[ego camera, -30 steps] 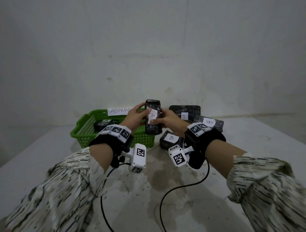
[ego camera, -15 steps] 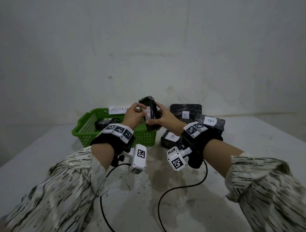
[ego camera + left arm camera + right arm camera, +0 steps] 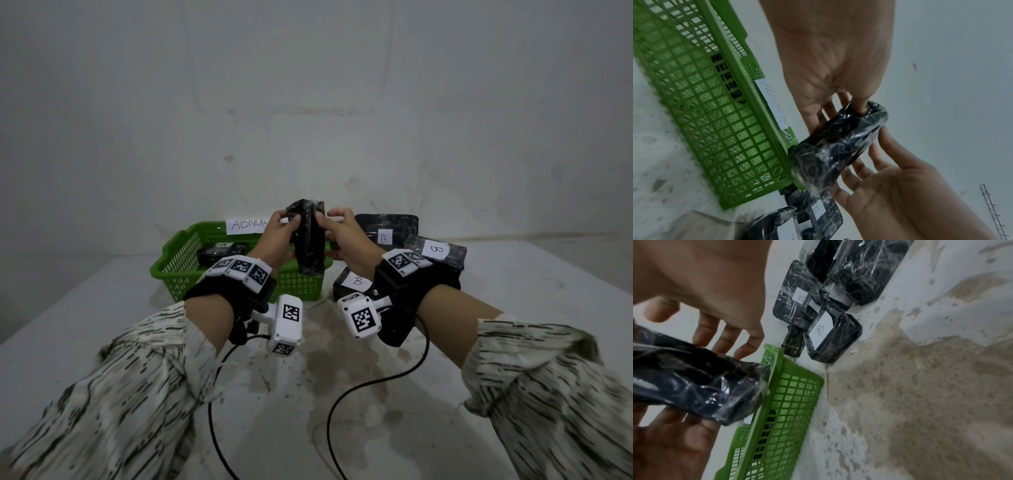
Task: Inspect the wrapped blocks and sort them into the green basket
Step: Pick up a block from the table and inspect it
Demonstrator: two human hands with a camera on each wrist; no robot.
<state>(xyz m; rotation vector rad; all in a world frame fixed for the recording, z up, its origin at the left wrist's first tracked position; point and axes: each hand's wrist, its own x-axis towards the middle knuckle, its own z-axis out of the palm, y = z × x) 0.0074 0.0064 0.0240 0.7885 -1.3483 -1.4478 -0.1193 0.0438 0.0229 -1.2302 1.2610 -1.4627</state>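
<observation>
I hold a black block wrapped in clear film (image 3: 309, 240) upright between both hands, above the near right corner of the green basket (image 3: 178, 263). My left hand (image 3: 278, 236) grips its left side, with the thumb on its top end (image 3: 861, 105). My right hand (image 3: 344, 236) pinches its right side between thumb and fingers (image 3: 882, 136). The block's narrow edge faces me and no label shows. Another wrapped block (image 3: 219, 253) lies inside the basket. Three wrapped blocks labelled B (image 3: 385, 228) (image 3: 436, 253) (image 3: 354, 282) lie to the right of the basket.
A white paper label (image 3: 246, 224) is fixed to the basket's far rim. Two black cables (image 3: 342, 404) run from the wrist cameras over the stained white table (image 3: 342, 377). A plain wall stands close behind. A small dark wrapped piece (image 3: 794, 344) lies between the basket and the B blocks.
The two hands have turned the block about its long axis. Its face with the white label no longer shows and its narrow edge faces me.
</observation>
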